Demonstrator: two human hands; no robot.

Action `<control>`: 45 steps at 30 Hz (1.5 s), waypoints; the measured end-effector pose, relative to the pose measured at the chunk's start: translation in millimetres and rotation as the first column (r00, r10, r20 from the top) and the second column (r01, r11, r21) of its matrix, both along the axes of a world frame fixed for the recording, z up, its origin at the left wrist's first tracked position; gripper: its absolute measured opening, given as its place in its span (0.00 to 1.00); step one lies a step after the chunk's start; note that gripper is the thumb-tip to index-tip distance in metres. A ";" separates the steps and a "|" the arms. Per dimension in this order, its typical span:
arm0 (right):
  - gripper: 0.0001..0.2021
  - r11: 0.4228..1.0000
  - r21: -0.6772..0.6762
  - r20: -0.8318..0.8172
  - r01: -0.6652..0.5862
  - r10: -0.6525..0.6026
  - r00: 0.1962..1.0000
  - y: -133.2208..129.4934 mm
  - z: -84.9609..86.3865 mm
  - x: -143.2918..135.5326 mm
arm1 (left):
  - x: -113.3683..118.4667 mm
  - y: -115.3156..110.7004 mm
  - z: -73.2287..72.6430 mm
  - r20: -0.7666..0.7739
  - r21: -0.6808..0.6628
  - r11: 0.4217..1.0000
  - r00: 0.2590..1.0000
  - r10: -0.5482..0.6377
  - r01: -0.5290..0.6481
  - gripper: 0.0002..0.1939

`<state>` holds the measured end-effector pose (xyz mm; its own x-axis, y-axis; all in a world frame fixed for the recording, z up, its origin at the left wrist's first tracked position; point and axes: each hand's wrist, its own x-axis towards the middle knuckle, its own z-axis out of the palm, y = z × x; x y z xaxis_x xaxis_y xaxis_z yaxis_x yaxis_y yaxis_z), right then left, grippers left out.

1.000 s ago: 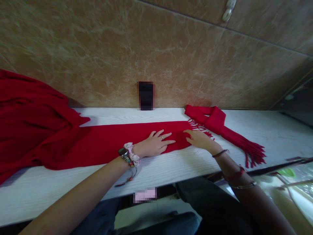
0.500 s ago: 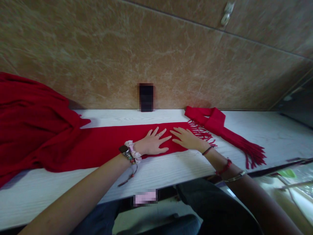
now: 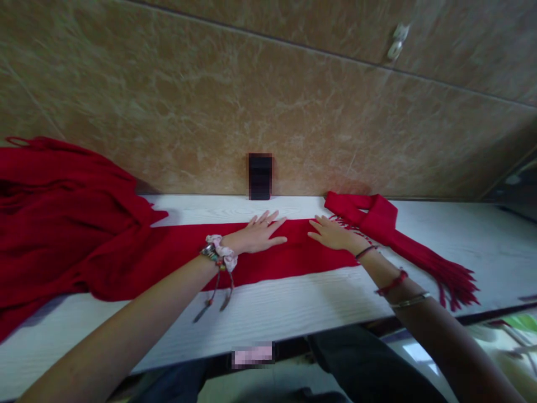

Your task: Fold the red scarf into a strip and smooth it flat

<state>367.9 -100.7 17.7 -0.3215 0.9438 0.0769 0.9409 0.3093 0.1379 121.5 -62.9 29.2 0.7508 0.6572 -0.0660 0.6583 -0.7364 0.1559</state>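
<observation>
A long red scarf lies flat across the white table, its fringed end partly hidden behind my right hand. My left hand rests on the scarf near its far edge, fingers spread, with a ring on one finger. On the scarf near the fringe lies my right hand, its fingers extended and slightly apart. Neither hand grips the cloth. To the right, a second, folded red scarf with a fringed end lies on the table.
A large heap of red cloth covers the left part of the white table. A dark, pixelated upright object stands against the brown marbled wall. Below the near edge shows a pink pixelated patch.
My left hand has moved over the scarf toward its far edge. My right hand has shifted slightly toward the fringe. The view has also moved a little.
</observation>
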 end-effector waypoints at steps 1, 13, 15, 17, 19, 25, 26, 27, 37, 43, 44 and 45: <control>0.23 0.999 0.036 -0.004 0.024 -0.024 1.000 10.6 8.2 -6.8 | -7.0 13.0 3.9 0.013 0.083 0.995 0.998 0.055 -0.056 0.34; 0.27 0.892 0.430 -0.151 0.143 -0.085 0.985 128.5 8.6 -97.5 | -59.3 91.8 -0.8 0.075 0.533 0.774 0.931 0.358 -0.341 0.30; 0.27 0.881 0.447 -0.157 0.154 -0.092 0.983 133.5 6.1 -100.0 | -61.6 93.4 -4.1 0.091 0.538 0.768 0.930 0.356 -0.346 0.30; 0.27 0.879 0.445 -0.170 0.168 -0.102 0.980 133.4 6.0 -100.4 | -63.9 94.1 -7.4 0.108 0.533 0.767 0.927 0.359 -0.358 0.30; 0.27 0.886 0.427 -0.187 0.178 -0.106 0.977 128.8 7.0 -99.0 | -65.8 92.8 -9.9 0.119 0.516 0.771 0.923 0.367 -0.373 0.30; 0.28 0.964 0.220 -0.226 0.149 -0.098 0.969 87.3 8.3 -88.0 | -63.6 66.6 -4.8 0.085 0.363 0.848 0.920 0.382 -0.386 0.30; 0.28 0.976 0.173 -0.237 0.135 -0.092 0.967 76.2 7.1 -86.8 | -62.1 58.6 -3.9 0.082 0.329 0.865 0.924 0.373 -0.378 0.30; 0.28 0.985 0.132 -0.245 0.109 -0.074 0.967 64.5 5.3 -86.2 | -60.4 49.7 -4.0 0.084 0.301 0.880 0.929 0.359 -0.367 0.30; 0.24 0.995 -0.095 -0.086 -0.021 0.012 0.996 2.2 -21.4 -49.3 | -64.1 -2.3 -39.3 0.022 0.157 0.974 0.987 0.161 -0.162 0.28; 0.23 0.959 0.003 -0.060 0.285 -0.284 0.957 0.4 -20.8 17.7 | -64.5 1.9 -32.6 -0.024 0.148 0.974 0.984 0.175 -0.170 0.28; 0.24 0.954 0.030 -0.078 0.299 -0.296 0.952 -0.2 -18.5 17.6 | -63.0 0.7 -29.4 -0.035 0.146 0.974 0.983 0.180 -0.173 0.28; 0.24 0.953 0.060 -0.107 0.296 -0.289 0.951 -1.2 -15.9 12.7 | -61.1 -1.5 -26.0 -0.042 0.151 0.972 0.981 0.187 -0.179 0.28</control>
<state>380.6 -102.0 1.7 -0.0196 0.9856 0.1678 0.9985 0.0105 0.0545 60.5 -64.4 3.2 0.6147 0.7888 0.0021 0.7887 -0.6146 0.0150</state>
